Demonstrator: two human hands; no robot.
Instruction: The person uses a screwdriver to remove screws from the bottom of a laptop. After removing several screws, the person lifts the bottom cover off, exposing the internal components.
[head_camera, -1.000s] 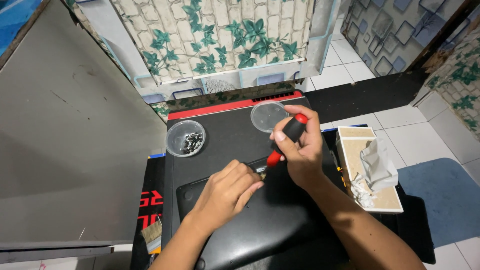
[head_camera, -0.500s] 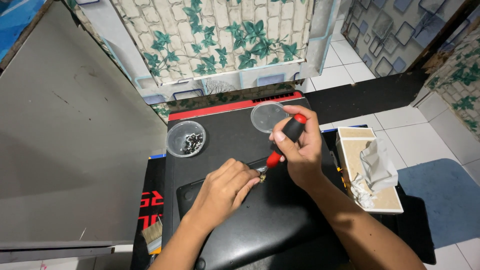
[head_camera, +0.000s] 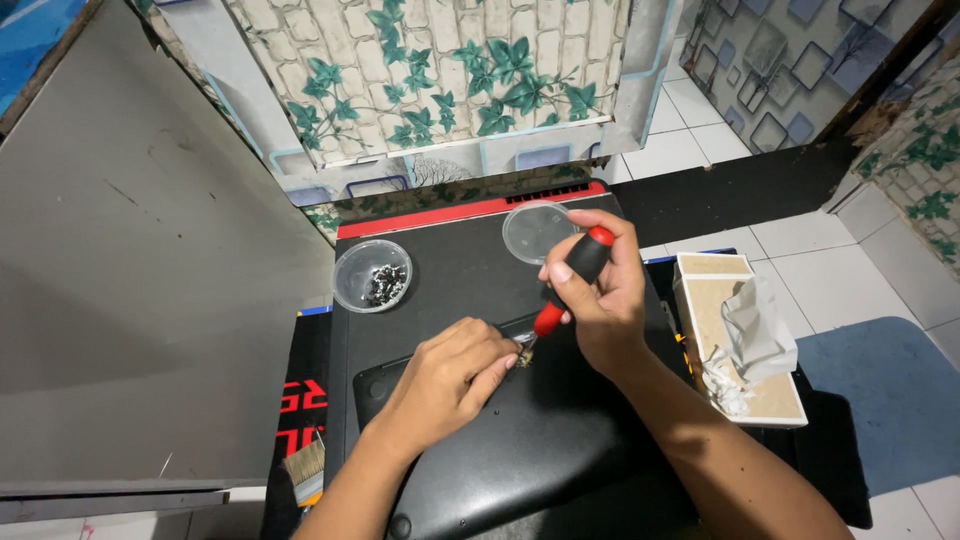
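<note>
Leaf-patterned walls back the dark bench (head_camera: 450, 280). Right hand (head_camera: 600, 300) stays gripping the red-and-black screwdriver (head_camera: 570, 278), tip on the black laptop base (head_camera: 540, 430); left hand (head_camera: 450, 380), fingers curled, steadies it. Little has shifted, so the same screw is being worked.

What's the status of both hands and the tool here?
Right hand shut on screwdriver, tip down on black laptop base. Left hand steadies near the tip. Screw cup and lid sit apart.
</note>
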